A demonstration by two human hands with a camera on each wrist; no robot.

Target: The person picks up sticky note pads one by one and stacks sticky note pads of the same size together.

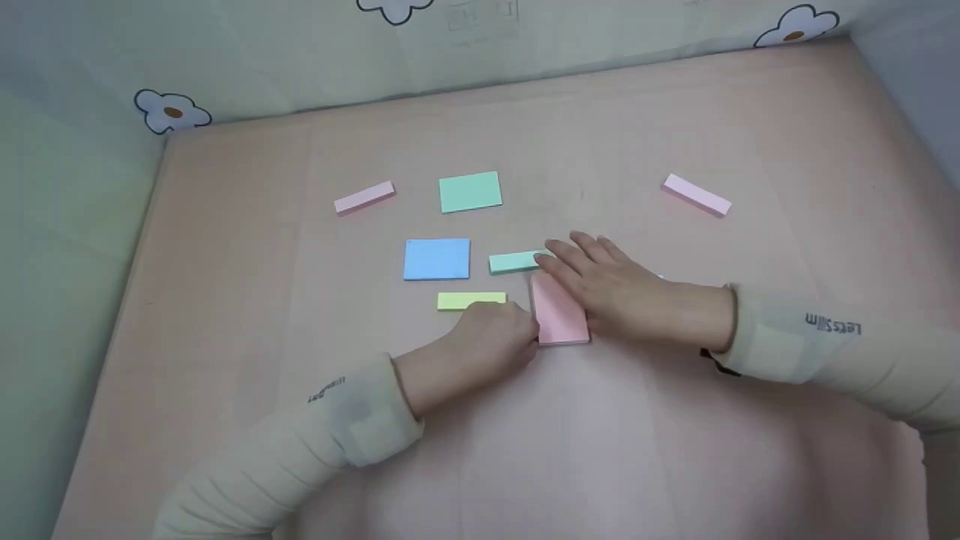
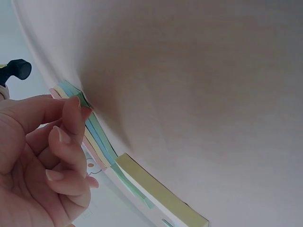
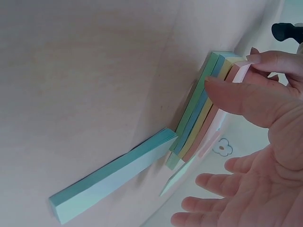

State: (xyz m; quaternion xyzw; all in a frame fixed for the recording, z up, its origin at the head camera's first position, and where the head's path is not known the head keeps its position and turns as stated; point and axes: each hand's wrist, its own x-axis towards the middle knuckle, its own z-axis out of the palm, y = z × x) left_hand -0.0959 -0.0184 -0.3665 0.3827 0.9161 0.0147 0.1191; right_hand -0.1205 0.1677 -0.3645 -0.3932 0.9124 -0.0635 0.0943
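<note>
A stack of sticky note pads (image 1: 561,311) lies before me, pink on top, with yellow, blue and green layers below in the right wrist view. At its left edge my left hand (image 1: 495,336) has curled fingers and pinches a near corner of the stack (image 2: 99,135). My right hand (image 1: 611,289) lies along the stack's right side. Its thumb (image 3: 236,97) touches the layered edge, while the other fingers (image 3: 213,185) stay extended. Part of a green strip pad (image 1: 512,262) is hidden behind the right fingertips. A yellow strip pad (image 1: 471,301) sits just beyond the left hand.
Farther off lie a blue pad (image 1: 437,259), a green pad (image 1: 470,192) and two pink strip pads, one left (image 1: 364,198) and one right (image 1: 696,195). A light blue strip pad (image 3: 113,175) is mostly hidden by the right wrist in the head view. Flowered cloth walls (image 1: 285,60) border the table.
</note>
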